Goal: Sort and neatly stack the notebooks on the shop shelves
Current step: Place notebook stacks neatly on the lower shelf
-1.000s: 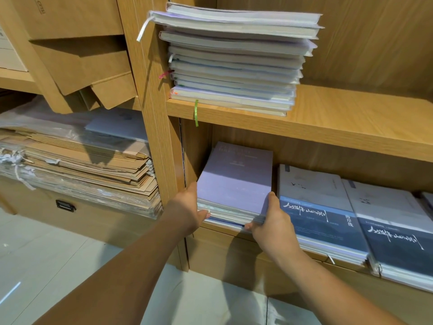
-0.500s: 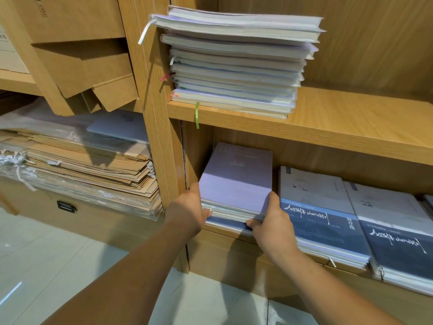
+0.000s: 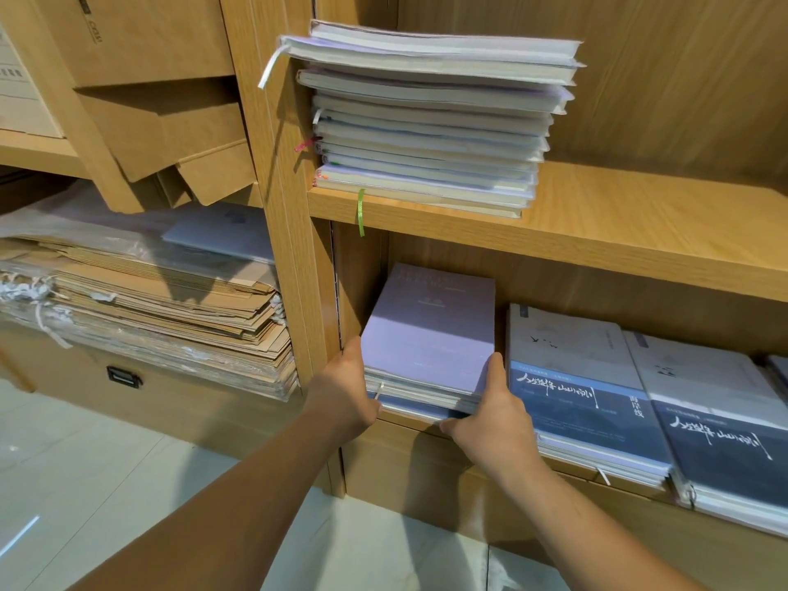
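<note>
Lilac-covered stack of notebooks (image 3: pixel 426 347) sits at the lower wooden shelf's (image 3: pixel 411 421) left end, with the left hand (image 3: pixel 345 390) and right hand (image 3: pixel 494 415) clasping its front corners. Best to squeeze evenly and square the edges flush, clear of the neighbouring blue-and-grey notebooks (image 3: pixel 580 403).

Both bare forearms (image 3: pixel 239 496) enter from the near edge and converge toward the far centre, the left one lower and more foreshortened. The left hand (image 3: pixel 346 392) has its back facing up, thumb laid along the left side of the stack of lilac-covered notebooks (image 3: pixel 428 334), fingers curled in at its near left corner. The right hand (image 3: pixel 490 420) has its thumb raised against the stack's right side, fingers curled under the near edge. The stack is clamped between the two hands. The fingertips are mostly hidden.
</note>
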Tool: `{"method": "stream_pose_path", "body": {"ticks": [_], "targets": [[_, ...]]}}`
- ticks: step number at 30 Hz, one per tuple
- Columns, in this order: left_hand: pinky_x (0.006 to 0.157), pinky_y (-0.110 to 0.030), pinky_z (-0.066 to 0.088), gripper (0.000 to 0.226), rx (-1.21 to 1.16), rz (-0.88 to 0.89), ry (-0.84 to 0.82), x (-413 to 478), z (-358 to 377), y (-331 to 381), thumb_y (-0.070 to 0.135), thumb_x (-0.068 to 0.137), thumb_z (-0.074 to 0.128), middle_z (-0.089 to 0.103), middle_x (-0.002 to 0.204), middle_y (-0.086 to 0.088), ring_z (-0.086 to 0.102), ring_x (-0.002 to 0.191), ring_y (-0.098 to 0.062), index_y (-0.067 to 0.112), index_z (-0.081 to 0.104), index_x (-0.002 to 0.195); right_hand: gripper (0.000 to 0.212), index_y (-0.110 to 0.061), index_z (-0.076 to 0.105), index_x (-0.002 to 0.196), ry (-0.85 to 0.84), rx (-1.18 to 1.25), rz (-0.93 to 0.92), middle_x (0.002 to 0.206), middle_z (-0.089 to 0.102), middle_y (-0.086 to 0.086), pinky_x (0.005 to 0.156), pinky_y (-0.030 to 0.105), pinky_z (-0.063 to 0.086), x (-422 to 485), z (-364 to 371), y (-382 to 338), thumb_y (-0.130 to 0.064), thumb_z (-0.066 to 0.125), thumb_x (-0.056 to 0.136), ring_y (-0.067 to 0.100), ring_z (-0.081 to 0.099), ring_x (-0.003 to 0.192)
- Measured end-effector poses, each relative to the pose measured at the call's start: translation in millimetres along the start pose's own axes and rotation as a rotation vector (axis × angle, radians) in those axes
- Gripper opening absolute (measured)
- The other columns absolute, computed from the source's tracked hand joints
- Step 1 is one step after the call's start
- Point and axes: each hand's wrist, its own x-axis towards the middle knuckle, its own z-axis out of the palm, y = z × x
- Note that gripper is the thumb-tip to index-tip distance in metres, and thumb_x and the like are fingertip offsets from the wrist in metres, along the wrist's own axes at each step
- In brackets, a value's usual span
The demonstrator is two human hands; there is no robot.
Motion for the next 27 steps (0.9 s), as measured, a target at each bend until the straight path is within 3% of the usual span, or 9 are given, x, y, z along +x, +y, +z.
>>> {"method": "stream_pose_path", "body": {"ticks": [5,9,12,14,17,21,27], "targets": [[0.102,-0.042,0.053,0.077,-0.082,0.015,0.0,-7,2,-4,0.02,0.082,0.083,0.059,0.127,0.0,0.059,0.119,-0.025,0.024,0.035,0.143,0.075,-0.029,0.028,0.121,0.001,0.087,0.0,0.098,0.057,-0.003,0.047,0.01,0.031,-10,5,4,-0.013,0.086,0.076,0.003,0.049,0.074],[0.101,-0.043,0.054,0.078,-0.194,0.066,-0.037,-8,-4,-13,0.023,0.081,0.085,0.062,0.126,0.003,0.061,0.117,-0.023,0.026,0.04,0.144,0.074,-0.028,0.028,0.127,-0.013,0.119,-0.031,0.106,0.054,-0.003,0.06,0.018,0.041,-13,5,5,-0.014,0.084,0.081,0.015,0.054,0.09],[0.099,-0.041,0.056,0.075,-0.213,0.12,-0.05,-8,-8,-18,0.033,0.081,0.084,0.063,0.126,0.008,0.062,0.115,-0.018,0.03,0.042,0.143,0.08,-0.024,0.027,0.139,-0.004,0.136,-0.049,0.111,0.05,-0.009,0.076,0.028,0.044,-13,-1,4,-0.034,0.084,0.084,0.017,0.053,0.104],[0.097,-0.038,0.057,0.073,-0.21,0.154,-0.053,-6,-10,-19,0.04,0.08,0.084,0.065,0.124,0.011,0.062,0.113,-0.014,0.031,0.045,0.141,0.08,-0.022,0.031,0.139,-0.023,0.13,-0.061,0.11,0.051,-0.009,0.068,0.025,0.043,-12,-6,5,-0.047,0.082,0.082,0.017,0.053,0.099],[0.094,-0.032,0.057,0.069,-0.207,0.175,-0.053,-2,-13,-19,0.053,0.079,0.08,0.066,0.122,0.016,0.062,0.112,-0.008,0.032,0.05,0.138,0.05,-0.026,0.042,0.109,-0.036,0.152,-0.063,0.092,0.056,-0.016,0.055,0.014,0.036,-7,-11,10,-0.047,0.08,0.085,0.012,0.051,0.081],[0.097,-0.032,0.056,0.063,-0.239,0.18,-0.088,0,-15,-17,0.059,0.086,0.071,0.067,0.124,0.017,0.062,0.113,-0.006,0.03,0.053,0.138,0.045,-0.028,0.049,0.116,-0.064,0.193,-0.057,0.109,0.062,-0.014,0.068,0.018,0.041,1,-16,9,-0.043,0.08,0.086,0.007,0.056,0.091],[0.095,-0.035,0.056,0.063,-0.159,0.116,-0.073,3,-16,-11,0.06,0.089,0.067,0.067,0.127,0.01,0.062,0.113,-0.013,0.025,0.051,0.139,0.05,-0.024,0.052,0.108,-0.069,0.157,0.033,0.105,0.061,-0.009,0.07,0.027,0.041,5,-22,1,-0.045,0.086,0.079,0.015,0.056,0.092]]}}
